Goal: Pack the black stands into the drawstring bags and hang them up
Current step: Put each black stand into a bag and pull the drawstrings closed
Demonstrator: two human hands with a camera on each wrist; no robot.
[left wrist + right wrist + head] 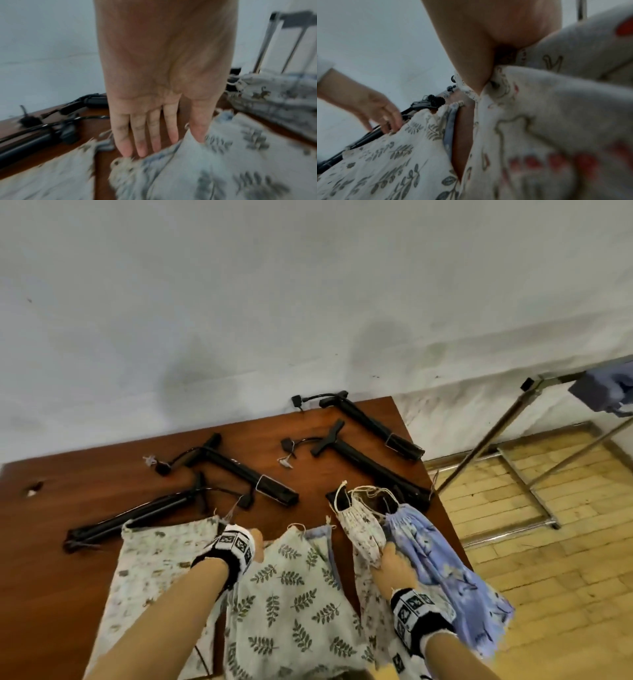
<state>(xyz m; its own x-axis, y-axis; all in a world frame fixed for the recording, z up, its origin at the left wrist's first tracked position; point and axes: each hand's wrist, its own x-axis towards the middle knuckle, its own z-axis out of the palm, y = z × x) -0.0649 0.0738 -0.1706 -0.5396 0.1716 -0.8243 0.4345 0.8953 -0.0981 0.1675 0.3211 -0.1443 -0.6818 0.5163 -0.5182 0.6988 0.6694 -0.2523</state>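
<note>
Black stands, four in the head view, all flat on the counter point(85, 494), none bagged.
- Far-right stand point(371, 424): long axis runs from far-left to near-right, crossbar end toward the wall, a cable looping off that end.
- Middle-right stand point(370, 465): T-shaped crossbar at the far end, shaft slanting near-right, its foot near the counter's right edge and partly behind the held bags.
- Middle-left stand point(246, 470): same slant, crossbar far, foot near.
- Left stand point(137, 513): long axis slants the other way, low end at near-left, upper end toward the centre; its near part lies just beside the pale printed bag point(161, 549).

Drawstring bags.
- Pale printed bag: flat on the counter, mouth toward the stands.
- Leaf-print bag point(291, 580): spread flat at centre, mouth toward the stands, a blue bag edge point(323, 534) showing beside it.
- Small-print white bag point(363, 525) and blue floral bag point(435, 549): lifted, gathered mouths pointing away toward the stands.

Left hand point(154, 121): fingers straight, tips resting at the leaf-print bag's mouth, nothing grasped.
Right hand point(394, 565): clenched on the small-print white bag; whether it also grips the blue floral one cannot be told.

Metal rack point(513, 419): on the yellow brick floor, right of the counter, blue cloth on its top bar.
</note>
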